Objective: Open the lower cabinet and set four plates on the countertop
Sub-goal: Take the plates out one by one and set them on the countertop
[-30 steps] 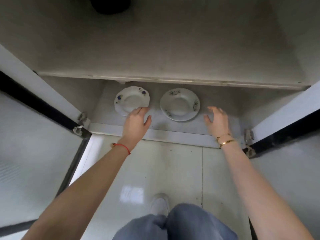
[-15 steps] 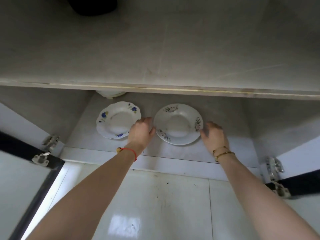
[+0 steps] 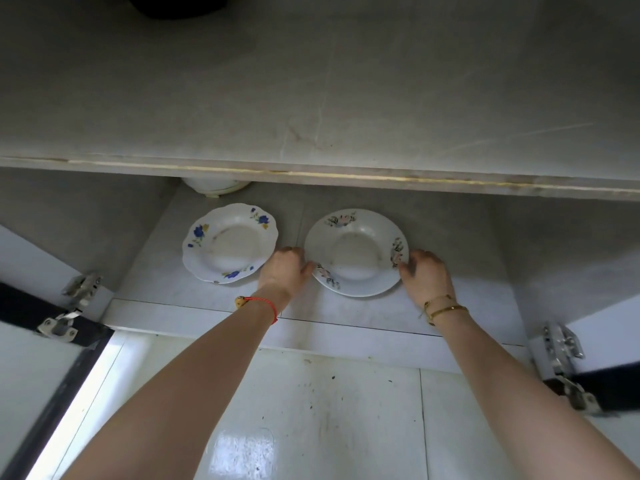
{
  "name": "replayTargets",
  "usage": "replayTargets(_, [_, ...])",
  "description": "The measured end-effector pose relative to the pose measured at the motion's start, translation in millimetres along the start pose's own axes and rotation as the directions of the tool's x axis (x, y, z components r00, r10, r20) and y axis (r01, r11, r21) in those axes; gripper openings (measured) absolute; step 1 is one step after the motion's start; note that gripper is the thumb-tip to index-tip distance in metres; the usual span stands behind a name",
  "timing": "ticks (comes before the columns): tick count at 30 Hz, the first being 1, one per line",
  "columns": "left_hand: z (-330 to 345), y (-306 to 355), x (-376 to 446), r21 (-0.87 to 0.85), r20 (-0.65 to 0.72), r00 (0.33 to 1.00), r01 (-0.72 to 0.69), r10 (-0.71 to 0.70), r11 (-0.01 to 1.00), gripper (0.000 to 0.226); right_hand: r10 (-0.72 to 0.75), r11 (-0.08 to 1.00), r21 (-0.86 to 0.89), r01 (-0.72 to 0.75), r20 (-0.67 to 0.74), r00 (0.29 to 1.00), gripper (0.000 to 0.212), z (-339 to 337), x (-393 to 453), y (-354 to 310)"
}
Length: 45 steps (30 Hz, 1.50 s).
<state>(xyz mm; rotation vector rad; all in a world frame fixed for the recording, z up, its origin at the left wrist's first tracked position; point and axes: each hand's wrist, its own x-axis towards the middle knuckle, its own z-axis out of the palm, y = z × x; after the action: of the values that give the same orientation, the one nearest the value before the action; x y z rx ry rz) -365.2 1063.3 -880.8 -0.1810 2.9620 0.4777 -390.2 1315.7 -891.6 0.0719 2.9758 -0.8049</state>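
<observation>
Lower cabinet open, both doors swung wide; hinges show at left and right. Pink-flowered plate lies flat on the cabinet floor, straight ahead of the hands and framed between them. Left hand at its left rim, thumb tip touching the edge near the lower-left flower print; right hand at its right rim, fingers curled against the edge by the right-hand print. Both hands pinch at the rim from opposite sides; whether the fingertips have got under the lip is not clear from above, so the grip reads as forming rather than made. Plate is round, no long axis to mind; the line between the two hands runs left-right across its middle, and both are about equally near. Blue-flowered plate sits just left of the left hand, apart from the pink one, scalloped edge, untouched. A pale bowl or dish is half hidden further back under the countertop lip. Countertop overhangs above, grey stone, bare across most of what shows; a dark object at its far edge. Judgement: the lift must come out toward the body first, then up past the overhang. No plate visible on the counter yet, so the task looks early. Cabinet floor is smooth tile, so the plate may slide before it lifts
</observation>
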Motion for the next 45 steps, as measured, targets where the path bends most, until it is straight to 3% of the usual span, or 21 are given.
replayTargets(7, [7, -6, -20, -0.228, -0.013, 0.998, 0.060, -0.064, 0.972, 0.024, 0.074, 0.988, 0.136, -0.073, -0.004, 0.997, 0.023, 4, -23, -4])
replayTargets(15, [10, -10, -100, -0.569, -0.075, 0.973, 0.137, -0.218, 0.811, 0.007, 0.146, 0.942, 0.305, -0.140, 0.003, 0.989, 0.013, -4, -93, -7])
replayTargets(18, [-4, -11, -135, -0.611, -0.101, 0.969, 0.117, -0.224, 0.783, 0.018, 0.146, 0.904, 0.403, -0.143, 0.024, 0.989, 0.007, -16, -120, -15])
replayTargets(28, [-59, -7, -210, -0.667, -0.207, 0.945, 0.054, -0.254, 0.743, 0.014, 0.071, 0.891, 0.450, -0.061, -0.006, 0.997, 0.011, -63, -181, -47])
replayTargets(36, [-153, 18, -269, -0.669, -0.145, 0.944, 0.128, -0.298, 0.732, 0.013, 0.143, 0.884, 0.449, -0.131, 0.007, 0.990, 0.013, -147, -236, -102])
replayTargets(45, [-338, 86, -393, -0.680, -0.011, 0.913, 0.292, -0.407, 0.672, 0.019, 0.162, 0.847, 0.487, -0.215, 0.150, 0.975, 0.016, -323, -342, -188])
